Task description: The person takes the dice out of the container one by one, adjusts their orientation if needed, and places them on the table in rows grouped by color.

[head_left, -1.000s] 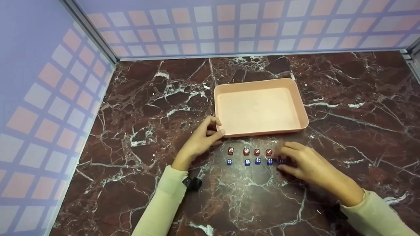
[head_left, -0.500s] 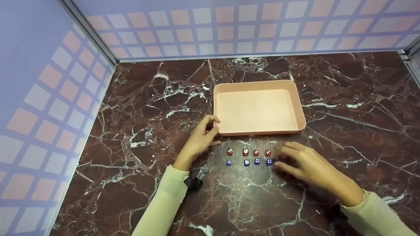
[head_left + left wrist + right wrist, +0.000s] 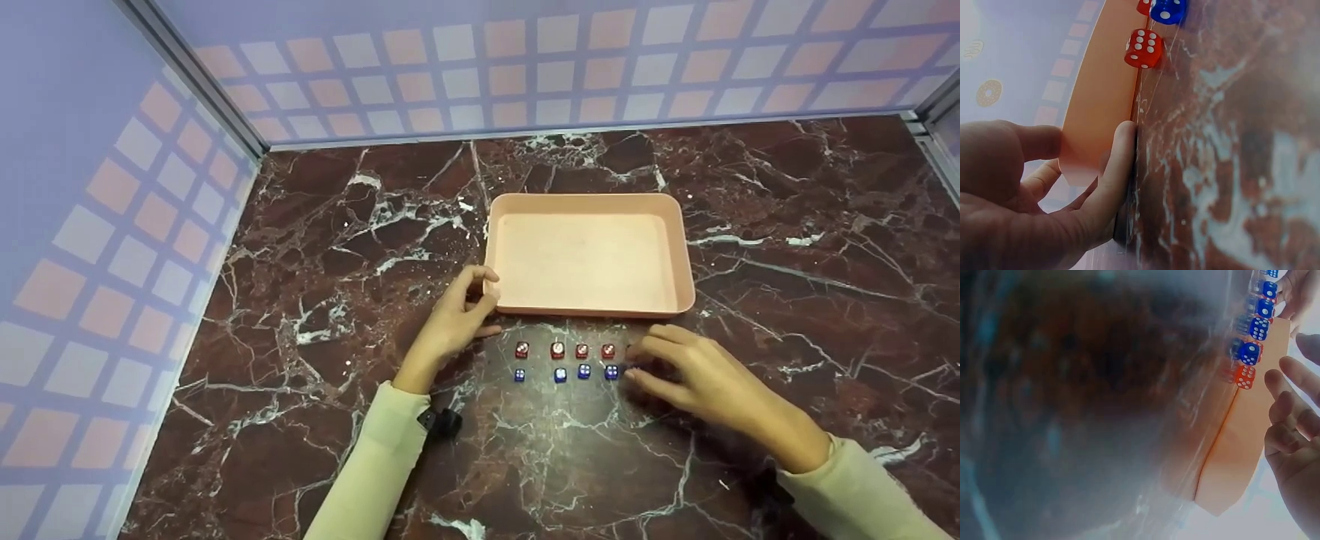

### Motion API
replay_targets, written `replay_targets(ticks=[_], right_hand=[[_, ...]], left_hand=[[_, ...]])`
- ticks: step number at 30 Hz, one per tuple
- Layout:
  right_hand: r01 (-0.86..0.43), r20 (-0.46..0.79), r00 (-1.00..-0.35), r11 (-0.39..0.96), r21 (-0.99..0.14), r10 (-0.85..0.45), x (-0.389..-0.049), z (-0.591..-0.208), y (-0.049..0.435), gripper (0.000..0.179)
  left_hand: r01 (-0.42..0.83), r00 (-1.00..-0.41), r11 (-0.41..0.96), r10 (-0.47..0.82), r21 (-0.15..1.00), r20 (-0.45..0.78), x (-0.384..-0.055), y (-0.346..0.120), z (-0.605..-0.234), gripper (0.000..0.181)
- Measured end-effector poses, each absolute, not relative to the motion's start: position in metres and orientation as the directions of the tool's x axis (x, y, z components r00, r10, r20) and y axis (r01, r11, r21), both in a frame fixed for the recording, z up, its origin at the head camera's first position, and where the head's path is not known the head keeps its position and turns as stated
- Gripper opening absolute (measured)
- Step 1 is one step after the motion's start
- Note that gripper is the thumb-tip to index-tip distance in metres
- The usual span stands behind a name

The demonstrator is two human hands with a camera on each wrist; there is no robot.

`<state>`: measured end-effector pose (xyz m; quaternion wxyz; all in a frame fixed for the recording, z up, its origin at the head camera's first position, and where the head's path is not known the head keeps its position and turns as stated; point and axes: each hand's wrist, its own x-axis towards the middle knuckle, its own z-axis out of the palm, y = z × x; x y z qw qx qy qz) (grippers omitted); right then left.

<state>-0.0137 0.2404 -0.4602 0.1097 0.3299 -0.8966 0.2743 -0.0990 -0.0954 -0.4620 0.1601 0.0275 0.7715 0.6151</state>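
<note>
My left hand (image 3: 454, 319) grips the near left corner of a shallow peach plastic tray (image 3: 592, 311), thumb and fingers at its rim. In the left wrist view the tray wall (image 3: 1100, 73) stands beside the fingers. Just in front of the tray lie two rows of small dice: red dice (image 3: 557, 349) behind, blue dice (image 3: 561, 374) nearer me. My right hand (image 3: 701, 367) hovers at the right end of the rows, fingers loosely bent, and covers the end dice in the head view. The right wrist view shows the end red die (image 3: 1245, 377) apart from those fingers.
Dark red marbled tabletop (image 3: 337, 420) with white veins spreads around the hands. A lilac wall (image 3: 382, 67) with pink and white squares closes the back, and a similar panel (image 3: 120, 232) stands at the left.
The tray has turned slightly under my left hand, so its long sides now run nearly level with the back wall. My right hand has barely moved; the end blue die is now hidden behind its fingers.
</note>
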Motion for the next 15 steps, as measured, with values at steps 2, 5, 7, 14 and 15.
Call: replay_targets(ticks=[2, 5, 7, 14, 15], right_hand=[[-0.642, 0.418, -0.764, 0.643, -0.419, -0.491, -0.016, -0.458, 0.242, 0.026], [-0.596, 0.466, -0.791, 0.673, -0.438, -0.397, -0.022, -0.453, 0.245, 0.039], [-0.545, 0.479, -0.816, 0.707, -0.45, -0.324, -0.025, -0.449, 0.249, 0.049], [-0.236, 0.266, -0.953, 0.901, -0.363, -0.143, -0.035, -0.431, 0.262, 0.1], [-0.205, 0.234, -0.964, 0.92, -0.333, -0.13, -0.036, -0.429, 0.263, 0.104]], left_hand=[[-0.145, -0.948, 0.241, 0.245, 0.96, -0.205, -0.099, -0.096, -0.463, 0.021], [-0.134, -0.949, 0.233, 0.249, 0.963, -0.193, -0.099, -0.096, -0.464, 0.021], [-0.129, -0.949, 0.229, 0.255, 0.965, -0.188, -0.099, -0.096, -0.466, 0.021], [0.077, -0.979, 0.4, 0.204, 0.913, -0.006, -0.098, -0.108, -0.458, 0.04], [0.145, -0.982, 0.454, 0.176, 0.879, 0.071, -0.098, -0.11, -0.456, 0.043]])
